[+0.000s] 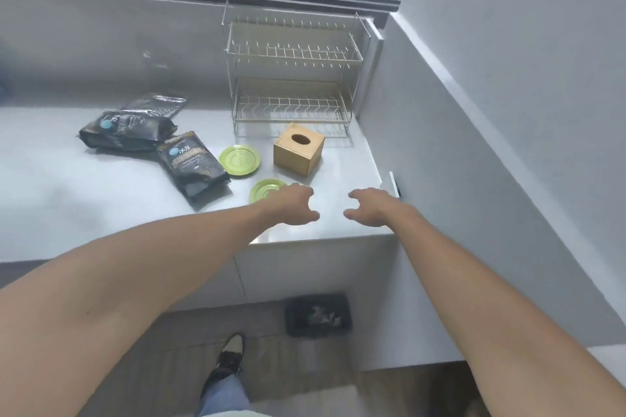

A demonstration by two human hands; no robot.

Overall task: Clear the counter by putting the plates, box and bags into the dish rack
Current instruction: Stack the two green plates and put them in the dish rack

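Observation:
A two-tier wire dish rack [291,78] stands empty at the back right of the white counter [84,186]. In front of it sits a wooden box [298,154] with an oval hole on top. Two green plates lie flat: one [240,159] left of the box, one [266,189] nearer, partly hidden by my left hand [295,205]. Three black bags lie to the left: one [193,168] beside the plates, one [127,130] behind it, one [157,104] furthest back. My right hand [371,210] hovers over the counter's front right. Both hands are open and hold nothing.
A grey wall runs along the counter's right side, with a small white and black object [394,183] at its foot. A window spans the back. Below the counter's front edge, a dark bin [317,315] stands on the floor near my shoe [230,354].

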